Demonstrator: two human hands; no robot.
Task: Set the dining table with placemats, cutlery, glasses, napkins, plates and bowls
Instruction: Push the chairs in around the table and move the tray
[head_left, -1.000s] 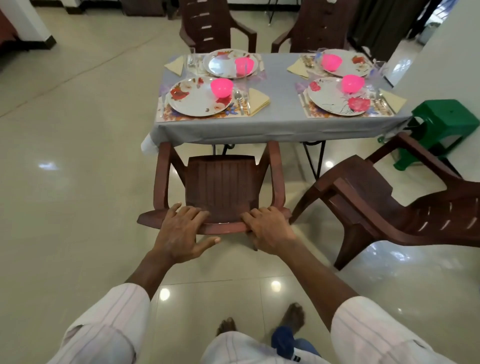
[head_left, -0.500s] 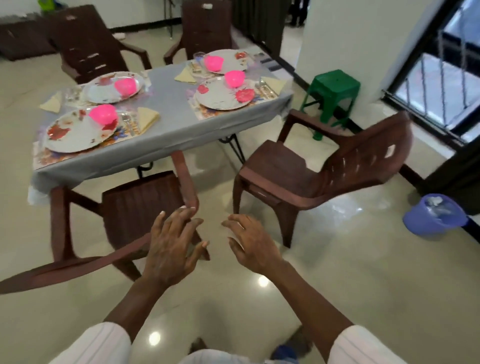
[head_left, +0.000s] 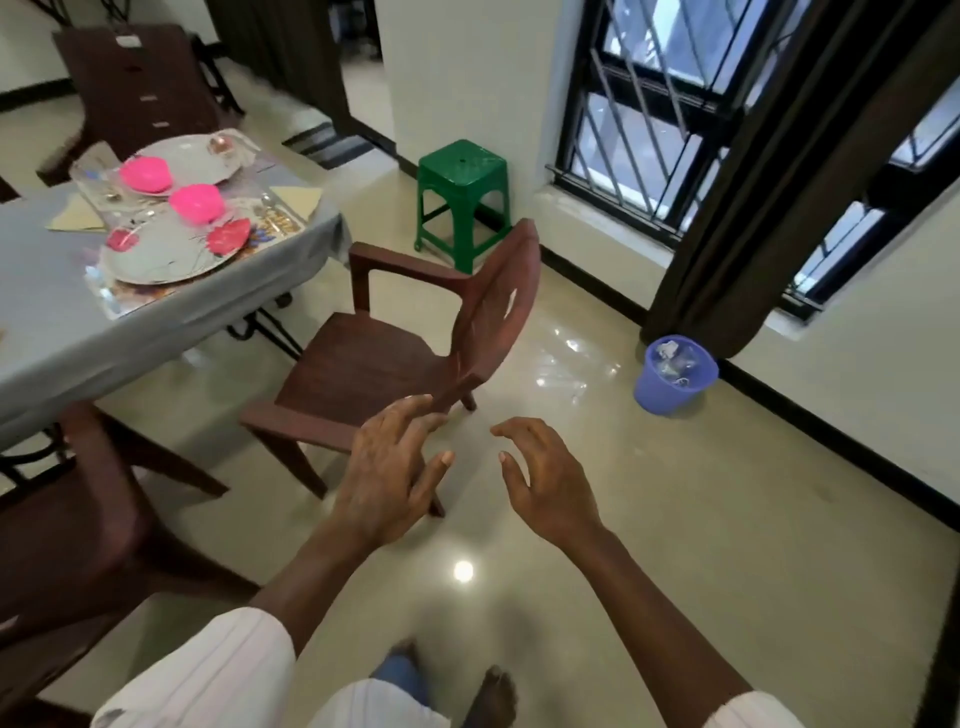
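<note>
Left hand (head_left: 387, 478) and right hand (head_left: 550, 478) hover empty, fingers spread, by the skewed brown plastic chair (head_left: 374, 364). Plates (head_left: 161, 254) and pink bowls (head_left: 197, 202) sit on the worktop (head_left: 52, 322), far left. Next, probably: grip the chair and tuck it in.

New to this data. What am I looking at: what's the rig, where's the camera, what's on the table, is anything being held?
There is no machine here. A person works with bare hands, and one wide-angle camera worn on their head looks forward and down, so all the pictures share that view. The left hand and right hand are both open with fingers spread, and they hold nothing. They hover near the back of a brown plastic armchair that stands at an angle beside the table. The table has a grey cloth, and two place settings show on it: floral plates, a placemat, pink bowls, cutlery and a folded napkin. A green stool and a blue bin stand by the wall.
</note>
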